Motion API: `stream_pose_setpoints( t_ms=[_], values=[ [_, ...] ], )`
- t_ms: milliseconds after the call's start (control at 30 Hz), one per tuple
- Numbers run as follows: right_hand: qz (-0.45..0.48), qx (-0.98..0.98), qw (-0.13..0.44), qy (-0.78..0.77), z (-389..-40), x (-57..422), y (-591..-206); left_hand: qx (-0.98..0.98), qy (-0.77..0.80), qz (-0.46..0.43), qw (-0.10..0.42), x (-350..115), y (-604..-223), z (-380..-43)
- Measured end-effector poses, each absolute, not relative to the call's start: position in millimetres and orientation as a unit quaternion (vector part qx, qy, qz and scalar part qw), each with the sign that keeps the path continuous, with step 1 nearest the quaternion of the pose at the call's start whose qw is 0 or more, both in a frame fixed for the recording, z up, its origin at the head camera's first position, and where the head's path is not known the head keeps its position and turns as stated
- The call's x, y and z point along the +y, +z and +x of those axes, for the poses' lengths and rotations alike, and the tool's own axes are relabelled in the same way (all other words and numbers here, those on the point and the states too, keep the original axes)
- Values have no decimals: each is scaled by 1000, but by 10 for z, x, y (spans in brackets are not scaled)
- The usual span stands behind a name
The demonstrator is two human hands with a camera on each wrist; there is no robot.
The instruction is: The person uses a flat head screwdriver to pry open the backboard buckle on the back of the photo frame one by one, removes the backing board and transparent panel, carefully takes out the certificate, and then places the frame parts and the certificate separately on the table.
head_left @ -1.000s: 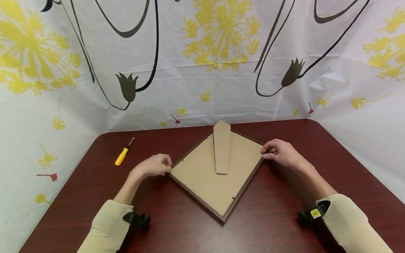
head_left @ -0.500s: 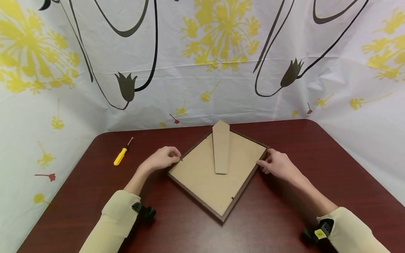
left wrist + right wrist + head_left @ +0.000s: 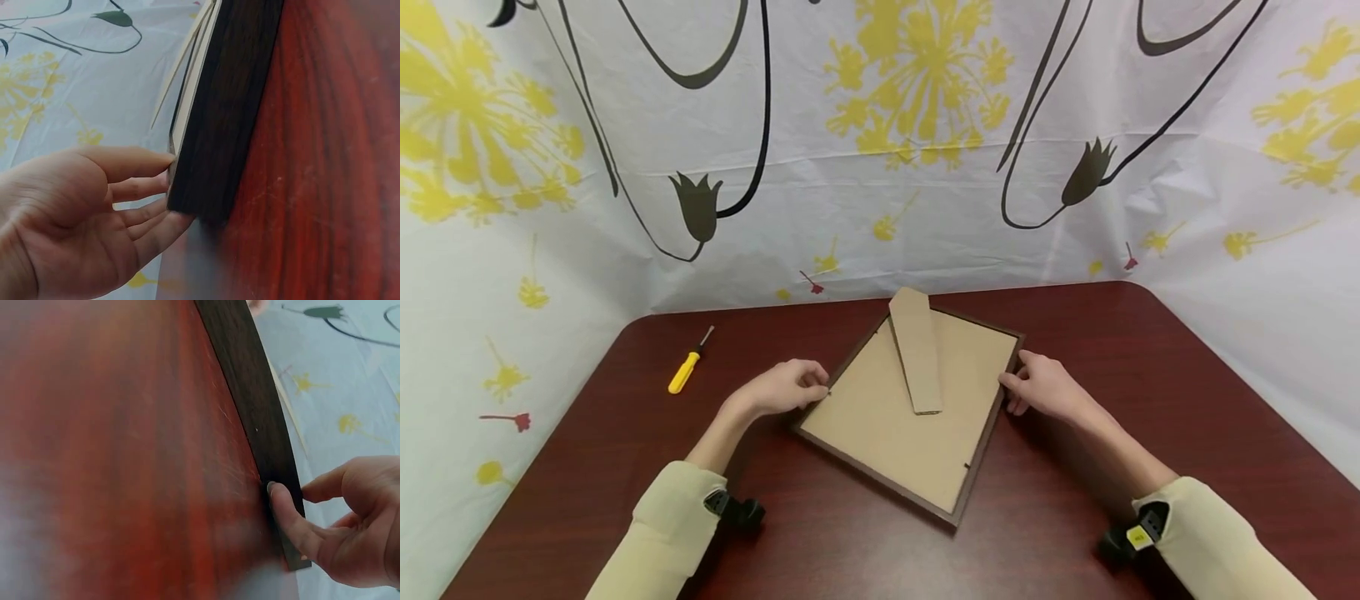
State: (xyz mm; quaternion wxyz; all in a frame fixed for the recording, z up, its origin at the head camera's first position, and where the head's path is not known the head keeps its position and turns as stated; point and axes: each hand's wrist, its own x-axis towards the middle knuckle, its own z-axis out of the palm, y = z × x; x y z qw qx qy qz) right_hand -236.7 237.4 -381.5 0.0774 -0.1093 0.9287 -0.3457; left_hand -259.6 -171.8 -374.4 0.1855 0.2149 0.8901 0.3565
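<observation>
Frame (image 3: pixel 887 425) turned (only head view shows screwdriver (image 3: pixel 686 369)).

The right hand (image 3: pixel 359 525), at lower right, pinches a dark brown frame (image 3: pixel 267 428) near its lower end: 1 digit lies on the side face, another touches the far edge. The frame slants down between a glossy red desk (image 3: pixel 125 444) and a white cloth (image 3: pixel 337 387) printed with yellow flowers.

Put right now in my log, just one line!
picture frame: back side up | left hand: holds left edge | right hand: holds right edge | yellow screwdriver: on table, untouched
</observation>
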Motion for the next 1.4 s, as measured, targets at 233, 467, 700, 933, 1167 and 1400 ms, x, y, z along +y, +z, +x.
stream_pose_setpoints(
  t_ms=[233,467,700,933,1167,1400],
  values=[
    [-119,929,76,-343,-2627,2360,-3834,863,393,211,236,-1728,-3742,-2436],
    [-119,938,69,-318,-2680,2288,-3810,847,425,202,247,-1714,-3729,-2422],
    [-128,933,100,-320,-2436,2242,-3773,861,421,193,210,-1628,-3692,-2516],
    [-151,926,134,-318,-2145,2136,-3725,884,389,199,165,-1535,-3753,-2686],
    [-141,918,164,-332,-2079,2123,-3746,899,361,203,140,-1485,-3806,-2728],
    [-136,922,142,-332,-2255,2153,-3805,903,373,167,130,-1432,-3809,-2547]
  ],
)
